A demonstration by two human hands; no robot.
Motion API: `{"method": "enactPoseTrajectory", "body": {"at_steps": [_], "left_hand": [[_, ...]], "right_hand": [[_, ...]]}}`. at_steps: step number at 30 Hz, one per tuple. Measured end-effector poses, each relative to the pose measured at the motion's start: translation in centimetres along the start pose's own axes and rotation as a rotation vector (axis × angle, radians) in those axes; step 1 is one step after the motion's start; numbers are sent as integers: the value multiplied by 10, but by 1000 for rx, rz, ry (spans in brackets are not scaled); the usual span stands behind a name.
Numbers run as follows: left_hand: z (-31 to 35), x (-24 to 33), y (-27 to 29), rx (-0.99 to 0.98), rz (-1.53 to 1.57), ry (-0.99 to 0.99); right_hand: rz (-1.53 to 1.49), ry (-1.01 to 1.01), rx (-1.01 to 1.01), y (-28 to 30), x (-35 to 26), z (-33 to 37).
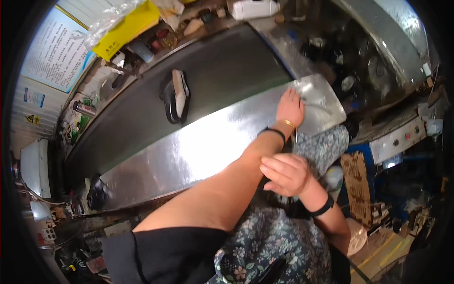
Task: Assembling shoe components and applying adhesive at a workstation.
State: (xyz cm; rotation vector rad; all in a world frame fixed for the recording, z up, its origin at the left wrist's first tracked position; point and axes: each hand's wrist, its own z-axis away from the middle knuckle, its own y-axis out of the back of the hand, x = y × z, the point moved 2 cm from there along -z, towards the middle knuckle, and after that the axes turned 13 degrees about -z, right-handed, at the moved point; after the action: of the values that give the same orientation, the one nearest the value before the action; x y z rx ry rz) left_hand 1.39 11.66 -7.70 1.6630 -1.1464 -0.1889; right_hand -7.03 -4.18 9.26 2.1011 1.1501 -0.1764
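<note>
My left arm reaches across a long shiny metal sheet [156, 165]. At the sheet's far right end my left hand [290, 106] lies flat, fingers stretched out, holding nothing. My right hand [287, 174] is closer to me, beside my left forearm, its fingers curled together with nothing seen in them. Whether its fingertips touch the forearm, I cannot tell. Beyond the sheet runs a dark green conveyor belt [227, 71]. On the belt stands a black shoe [170, 102] with a pale sole-like piece [178, 87] against it.
Small dark objects [97, 193] sit at the sheet's left end. A cluttered ledge with a yellow box [127, 31] lines the belt's far side. To the right are a control panel with buttons [399, 141] and brown cardboard [355, 187]. Floral cloth [324, 149] hangs by the sheet.
</note>
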Motion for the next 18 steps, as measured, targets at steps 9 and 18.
{"method": "enactPoseTrajectory", "body": {"at_steps": [9, 18], "left_hand": [[12, 1, -5, -35, 33, -8], [-215, -160, 153, 703, 560, 466]], "right_hand": [[-195, 8, 48, -18, -23, -10], [221, -548, 83, 49, -19, 77]]}}
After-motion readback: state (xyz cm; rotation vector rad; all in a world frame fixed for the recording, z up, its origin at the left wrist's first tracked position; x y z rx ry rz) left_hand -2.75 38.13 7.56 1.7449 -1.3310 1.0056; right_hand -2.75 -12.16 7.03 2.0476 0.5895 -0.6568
